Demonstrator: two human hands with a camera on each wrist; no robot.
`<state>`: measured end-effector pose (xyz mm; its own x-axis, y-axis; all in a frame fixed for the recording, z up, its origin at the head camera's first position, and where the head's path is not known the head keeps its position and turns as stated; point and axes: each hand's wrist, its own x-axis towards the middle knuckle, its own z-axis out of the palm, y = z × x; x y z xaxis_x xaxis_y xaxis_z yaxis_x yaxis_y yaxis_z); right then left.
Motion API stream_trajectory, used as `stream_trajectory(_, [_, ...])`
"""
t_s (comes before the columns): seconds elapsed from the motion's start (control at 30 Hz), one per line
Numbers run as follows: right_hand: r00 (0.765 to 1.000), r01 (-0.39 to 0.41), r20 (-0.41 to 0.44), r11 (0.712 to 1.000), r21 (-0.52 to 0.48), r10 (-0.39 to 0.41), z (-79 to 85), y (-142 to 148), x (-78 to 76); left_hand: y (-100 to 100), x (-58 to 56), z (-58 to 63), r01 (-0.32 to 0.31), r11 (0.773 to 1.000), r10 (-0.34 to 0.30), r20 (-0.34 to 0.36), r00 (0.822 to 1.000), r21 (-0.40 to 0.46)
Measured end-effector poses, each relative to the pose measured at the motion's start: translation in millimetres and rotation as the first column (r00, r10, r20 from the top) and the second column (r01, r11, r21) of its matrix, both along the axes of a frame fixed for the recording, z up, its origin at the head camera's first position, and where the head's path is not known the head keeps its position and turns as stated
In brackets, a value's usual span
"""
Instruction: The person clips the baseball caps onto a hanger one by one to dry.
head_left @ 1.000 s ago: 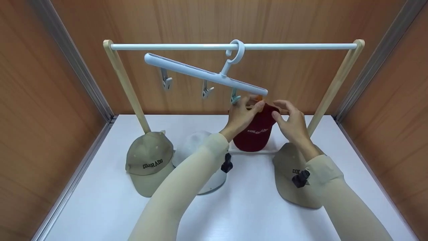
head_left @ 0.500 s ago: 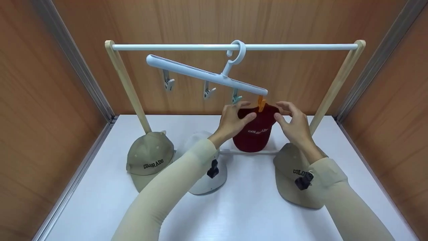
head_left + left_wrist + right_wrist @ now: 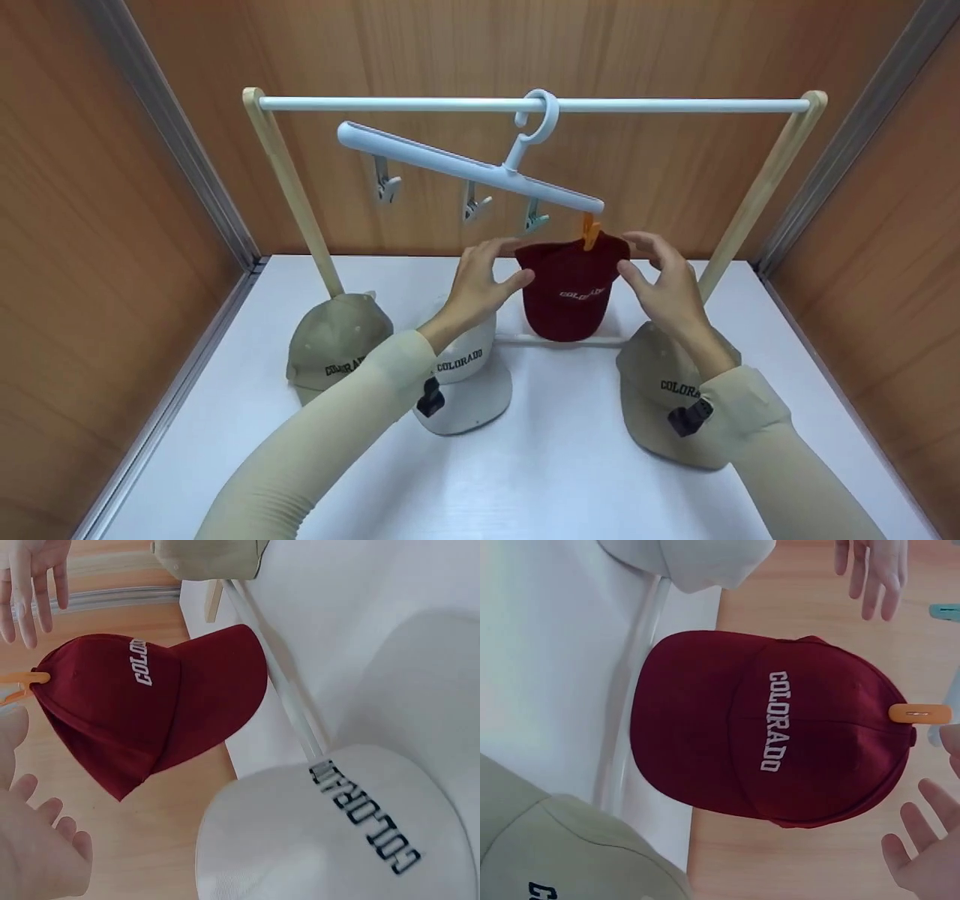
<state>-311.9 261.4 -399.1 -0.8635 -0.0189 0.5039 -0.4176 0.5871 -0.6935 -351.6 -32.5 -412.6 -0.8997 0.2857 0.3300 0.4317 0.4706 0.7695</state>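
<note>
A maroon baseball cap [image 3: 562,315] with COLORADO lettering hangs brim down from an orange clip [image 3: 590,235]. That clip sits at the lower right end of a pale blue hanger [image 3: 457,166], which tilts down to the right. My left hand [image 3: 478,283] is left of the cap, thumb and fingers spread, with a gap to the fabric in the left wrist view. To the cap's right, my right hand [image 3: 666,285] is spread with its fingertips close to the edge; in the right wrist view its fingers [image 3: 924,829] stand apart from the crown.
The hanger hooks over a white rod [image 3: 675,105] between wooden posts. Three other clips [image 3: 474,204] on it hold nothing. On the white table lie an olive cap [image 3: 334,330] at left, a white cap [image 3: 480,397] beside it and a khaki cap [image 3: 652,405] at right.
My left hand has left the orange clip and moved left and down, away from the maroon cap. The right hand has shifted slightly right. The cap stays hanging.
</note>
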Motion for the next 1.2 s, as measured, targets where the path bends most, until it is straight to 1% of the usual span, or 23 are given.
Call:
stream_trajectory(0.1, [1.0, -0.003, -0.002, 1.0, -0.01, 0.003, 1.3, -3, 3.8, -13, 3.9, 0.0, -0.001, 1.0, 0.001, -0.006, 1.0, -0.027])
stream_trajectory(0.27, [0.999, -0.045, -0.016, 0.999, -0.022, 0.045, -0.5, -8, 7.0, -31, 8.1, -1.0, -0.012, 0.999, 0.011, -0.007, 1.0, -0.045])
stream_trajectory(0.4, [0.997, -0.081, -0.01, 0.996, -0.035, 0.08, -3.5, -14, 9.8, -43, 10.1, -1.4, -0.024, 0.998, 0.023, -0.012, 1.0, -0.051])
stream_trajectory(0.7, [0.991, -0.13, 0.014, 0.99, -0.061, 0.131, -7.4, -24, 16.0, -59, 13.6, -4.3, -0.017, 0.998, 0.015, -0.036, 0.999, -0.061])
stream_trajectory(0.87, [0.986, -0.162, 0.022, 0.985, -0.055, 0.163, -9.3, -28, 16.2, -68, 14.4, -6.8, -0.027, 0.998, 0.025, -0.022, 0.999, -0.062])
stream_trajectory(0.97, [0.986, -0.164, 0.03, 0.985, -0.052, 0.166, -10.8, -31, 16.6, -75, 14.7, -8.6, -0.028, 0.998, 0.026, -0.021, 0.999, -0.056])
stream_trajectory(1.2, [0.977, -0.202, 0.054, 0.978, -0.057, 0.205, -16.2, -39, 17.5, -92, 13.4, -16.6, -0.048, 0.996, 0.046, -0.04, 0.998, -0.072])
